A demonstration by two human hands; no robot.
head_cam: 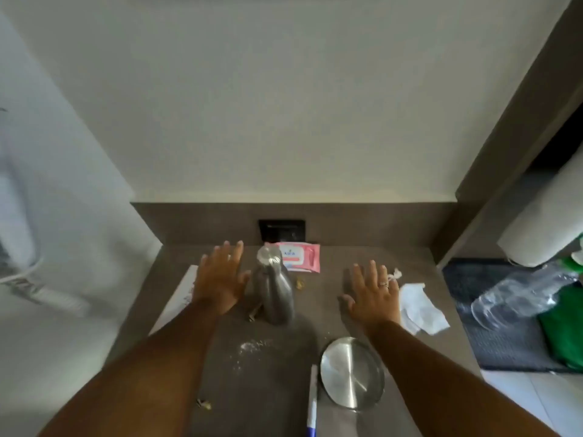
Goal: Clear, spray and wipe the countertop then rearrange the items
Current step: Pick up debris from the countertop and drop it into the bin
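Note:
Both my hands hover flat over the brown countertop [274, 367], fingers spread and holding nothing. My left hand [220, 279] is just left of an upright steel bottle [274, 288]. My right hand [372, 294] is to the bottle's right, next to crumpled white tissues [419, 305]. A pink wipes pack [299, 256] lies behind the bottle by the back wall. A round steel plate [350, 372] sits near the front, beside a white pen [312, 405]. White powder [252, 345] and small crumbs [203, 404] are scattered on the surface.
A white flat object [176, 298] lies under my left forearm at the counter's left edge. A black socket panel [281, 230] is set in the backsplash. To the right and lower down are a paper towel roll [542, 228], a clear plastic bottle [517, 298] and green items [564, 326].

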